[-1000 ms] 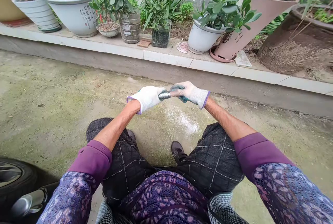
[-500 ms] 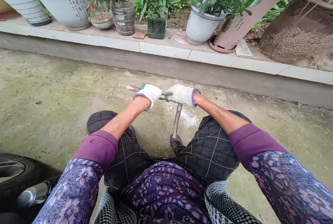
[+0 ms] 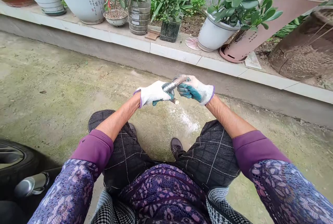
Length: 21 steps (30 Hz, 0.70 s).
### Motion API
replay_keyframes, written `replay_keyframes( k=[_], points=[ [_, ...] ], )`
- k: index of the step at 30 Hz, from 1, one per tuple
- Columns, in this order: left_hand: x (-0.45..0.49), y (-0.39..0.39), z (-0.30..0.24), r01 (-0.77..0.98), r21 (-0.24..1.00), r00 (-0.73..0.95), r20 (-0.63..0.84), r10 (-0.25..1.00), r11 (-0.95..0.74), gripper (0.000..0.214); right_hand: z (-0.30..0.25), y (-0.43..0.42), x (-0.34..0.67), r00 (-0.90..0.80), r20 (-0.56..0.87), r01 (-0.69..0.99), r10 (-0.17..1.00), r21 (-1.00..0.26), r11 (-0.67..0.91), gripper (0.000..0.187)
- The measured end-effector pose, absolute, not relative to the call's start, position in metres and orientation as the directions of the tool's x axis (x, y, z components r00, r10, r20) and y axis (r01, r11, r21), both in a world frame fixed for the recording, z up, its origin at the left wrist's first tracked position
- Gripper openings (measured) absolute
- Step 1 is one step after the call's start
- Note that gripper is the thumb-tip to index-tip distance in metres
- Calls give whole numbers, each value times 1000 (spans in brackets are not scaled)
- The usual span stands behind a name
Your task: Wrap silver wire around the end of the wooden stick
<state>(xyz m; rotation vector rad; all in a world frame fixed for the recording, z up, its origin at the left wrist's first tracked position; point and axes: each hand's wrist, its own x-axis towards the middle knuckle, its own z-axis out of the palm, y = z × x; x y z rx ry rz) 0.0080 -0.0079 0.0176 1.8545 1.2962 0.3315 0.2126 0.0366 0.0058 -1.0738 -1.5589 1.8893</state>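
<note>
Both my hands wear white gloves with green-coated palms. Between them, above the ground, is a branched wooden stick (image 3: 182,79) with a silvery wrapping around part of it. My left hand (image 3: 155,93) is closed around it near the wrapped section. A pale cut end of wood pokes out below those fingers. My right hand (image 3: 197,89) has its fingers curled around the stick's upper right end. The fingers hide part of the wood, and I cannot tell whether the wrapping is tape or wire.
White powder (image 3: 189,121) is scattered on the concrete ground (image 3: 65,78) below my hands. A tiled ledge (image 3: 166,52) with several potted plants runs across the front. At lower left are a tyre (image 3: 28,160) and a metal mug (image 3: 31,185). My shoe (image 3: 177,147) stands between my knees.
The stick has been turned: the branch that hung down toward my shoe no longer points there. My right hand has rotated, showing its green palm side. The view has shifted slightly left.
</note>
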Motion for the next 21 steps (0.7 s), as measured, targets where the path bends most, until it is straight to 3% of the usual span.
replay_keyframes(
  k=[4,8,11,16,18,21],
  points=[
    [20,-5,15,546,838,345,-213,914,-11,19,9,25,202,-489,-219,82,844,-975,-205,35],
    [38,1,6,584,812,229,-175,958,8,11,10,22,192,-299,-249,171,921,-964,-205,37],
    [43,2,6,539,842,262,-180,948,11,10,12,25,195,-221,-231,181,947,-964,-193,39],
    [29,-15,21,268,946,663,-319,677,184,30,25,23,225,-460,-71,38,885,-997,-61,38],
    [26,-23,24,210,944,715,-326,619,255,39,30,20,234,-562,-29,-14,827,-999,-45,44],
    [31,-29,22,178,938,678,-335,654,297,39,33,18,234,-609,-28,-22,792,-998,-52,46]
  ],
)
